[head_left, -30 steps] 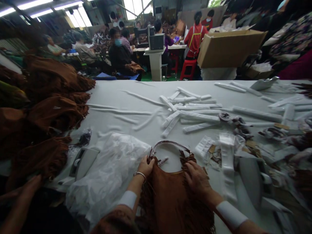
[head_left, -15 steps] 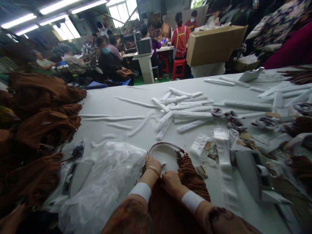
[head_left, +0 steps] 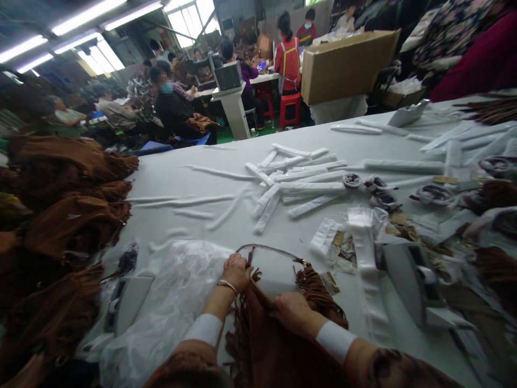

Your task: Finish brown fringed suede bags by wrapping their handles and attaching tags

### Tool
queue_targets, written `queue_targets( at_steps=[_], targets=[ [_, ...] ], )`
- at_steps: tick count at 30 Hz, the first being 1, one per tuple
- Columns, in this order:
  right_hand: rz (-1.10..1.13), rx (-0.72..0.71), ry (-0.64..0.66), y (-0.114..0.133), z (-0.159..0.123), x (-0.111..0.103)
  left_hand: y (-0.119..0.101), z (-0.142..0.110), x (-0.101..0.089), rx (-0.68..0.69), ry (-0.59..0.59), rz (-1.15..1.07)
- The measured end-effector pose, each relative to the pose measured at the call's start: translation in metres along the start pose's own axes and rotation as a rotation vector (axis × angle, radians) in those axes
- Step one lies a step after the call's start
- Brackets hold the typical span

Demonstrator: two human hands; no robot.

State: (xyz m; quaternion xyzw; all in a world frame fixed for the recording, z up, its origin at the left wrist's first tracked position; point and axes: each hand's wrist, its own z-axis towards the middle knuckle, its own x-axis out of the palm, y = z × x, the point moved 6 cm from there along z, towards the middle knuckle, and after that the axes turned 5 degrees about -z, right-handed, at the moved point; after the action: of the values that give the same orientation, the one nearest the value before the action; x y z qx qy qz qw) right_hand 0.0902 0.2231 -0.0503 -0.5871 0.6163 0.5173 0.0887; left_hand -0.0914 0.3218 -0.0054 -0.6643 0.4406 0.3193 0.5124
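Observation:
A brown fringed handbag (head_left: 278,339) lies on the white table in front of me, its fringe spread at both sides. Its thin strap handle (head_left: 278,249) arches above the opening. My left hand (head_left: 237,271) is closed at the bag's upper left corner, by the base of the handle. With curled fingers, my right hand (head_left: 293,311) grips the bag's top edge further right. Both sets of fingertips are partly hidden by the hands and the brown material.
Clear plastic bags (head_left: 169,307) lie at left, beside a grey tape dispenser (head_left: 128,304). Another dispenser (head_left: 412,280) stands at right. White wrapped strips (head_left: 302,178) are scattered ahead. Brown bags (head_left: 72,221) are heaped at far left. Co-workers sit beyond a cardboard box (head_left: 347,67).
My left hand has moved left and my right hand slightly right and down, drawing the bag's top edge between them. The handle sits flatter. The view has shifted a little.

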Motion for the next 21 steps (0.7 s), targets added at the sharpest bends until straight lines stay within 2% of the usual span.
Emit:
queue_targets(
  at_steps=[3, 6, 9, 12, 14, 16, 19, 21],
  targets=[
    [-0.017, 0.021, 0.008, -0.016, -0.006, 0.0, 0.017, -0.011, 0.01, -0.072, -0.068, -0.155],
    [-0.005, 0.032, -0.019, -0.027, -0.015, 0.002, 0.03, -0.022, 0.033, -0.194, -0.125, -0.295],
    [0.045, -0.028, -0.133, -0.032, -0.029, -0.003, 0.027, -0.029, 0.059, -0.225, -0.102, -0.411],
    [0.095, -0.06, -0.313, -0.05, -0.045, -0.025, 0.024, -0.032, 0.071, -0.247, -0.102, -0.444],
    [0.101, 0.037, -0.433, -0.082, -0.056, -0.049, 0.025, -0.034, 0.073, -0.249, -0.098, -0.418],
    [0.078, 0.25, -0.468, -0.128, -0.065, -0.072, 0.028, -0.037, 0.072, -0.246, -0.093, -0.375],
    [0.044, 0.542, -0.392, -0.194, -0.074, -0.09, 0.031, -0.042, 0.068, -0.258, -0.1, -0.313],
    [0.045, 0.605, -0.351, -0.219, -0.071, -0.09, 0.031, -0.045, 0.068, -0.27, -0.092, -0.276]
  ],
)
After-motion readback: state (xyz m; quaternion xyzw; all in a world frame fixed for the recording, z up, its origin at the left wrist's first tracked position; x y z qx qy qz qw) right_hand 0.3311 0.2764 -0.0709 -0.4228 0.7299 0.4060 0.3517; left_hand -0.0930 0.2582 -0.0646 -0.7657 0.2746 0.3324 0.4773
